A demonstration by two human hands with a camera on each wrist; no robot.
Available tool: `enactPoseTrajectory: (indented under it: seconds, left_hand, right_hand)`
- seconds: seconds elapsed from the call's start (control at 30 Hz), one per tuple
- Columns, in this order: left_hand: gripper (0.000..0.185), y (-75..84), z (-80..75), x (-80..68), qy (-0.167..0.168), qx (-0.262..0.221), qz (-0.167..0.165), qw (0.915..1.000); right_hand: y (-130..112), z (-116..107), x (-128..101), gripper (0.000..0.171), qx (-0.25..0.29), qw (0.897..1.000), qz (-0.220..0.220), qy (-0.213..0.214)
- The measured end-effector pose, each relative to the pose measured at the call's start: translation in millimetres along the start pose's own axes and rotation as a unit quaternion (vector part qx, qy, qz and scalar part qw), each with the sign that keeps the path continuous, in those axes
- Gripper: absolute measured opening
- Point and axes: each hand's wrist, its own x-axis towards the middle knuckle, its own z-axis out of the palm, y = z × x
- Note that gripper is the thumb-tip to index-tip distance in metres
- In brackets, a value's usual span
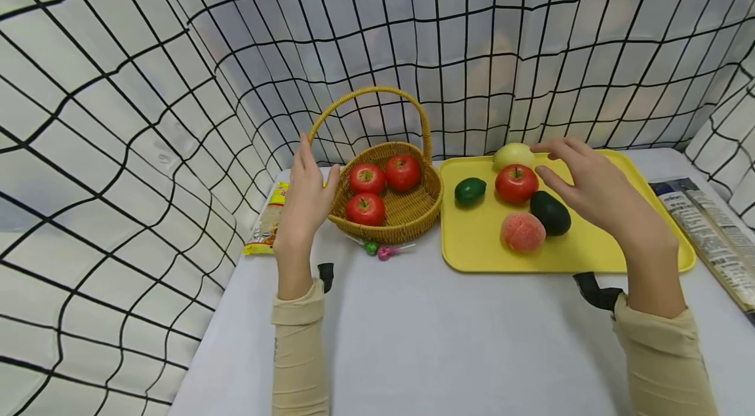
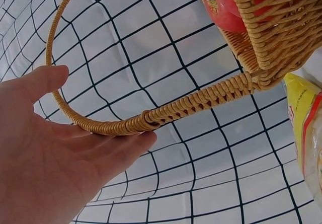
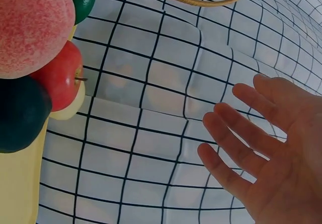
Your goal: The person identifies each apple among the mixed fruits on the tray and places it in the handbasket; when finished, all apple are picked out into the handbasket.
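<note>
A wicker basket point(image 1: 413, 214) with a tall handle point(image 2: 166, 112) holds three red tomatoes point(image 1: 367, 178). My left hand point(image 1: 307, 196) stands open against the basket's left side, its fingers straight beside the handle. On the yellow tray point(image 1: 590, 252) lie a red apple point(image 1: 516, 183), a pale yellow fruit point(image 1: 512, 155), a small green fruit point(image 1: 470, 190), a dark avocado point(image 1: 550, 213) and a peach point(image 1: 522, 231). My right hand point(image 1: 584, 183) hovers open over the tray, fingers spread just right of the apple and above the avocado, holding nothing.
A yellow snack packet point(image 1: 268, 223) lies left of the basket. Two small lollipops point(image 1: 383, 249) lie in front of it. Printed packets point(image 1: 708, 232) lie along the table's right edge. A grid-patterned cloth point(image 1: 177, 75) walls in the back and left.
</note>
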Motion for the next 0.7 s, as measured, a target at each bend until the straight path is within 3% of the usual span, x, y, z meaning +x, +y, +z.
enactPoseTrajectory:
  seconds: [0.2,0.37,0.53,0.7]
  left_hand:
    - [0.084,-2.0,-2.6,-1.4,-0.001,-0.002,0.005,1.0000]
    - [0.084,-1.9,-3.1,-2.3,0.001,-0.004,0.002,1.0000]
    - [0.083,-1.7,-3.8,-3.2,-0.004,-0.004,-0.002,1.0000]
    - [0.082,-1.6,-2.3,-3.4,0.000,-0.005,0.005,1.0000]
  right_hand:
    - [12,10,19,0.048,0.007,0.999,0.008,-0.044]
    - [31,17,56,0.047,0.004,0.993,-0.009,-0.115]
    - [47,30,90,0.051,-0.017,0.979,-0.021,-0.202]
    - [60,47,109,0.056,-0.039,0.959,-0.016,-0.280]
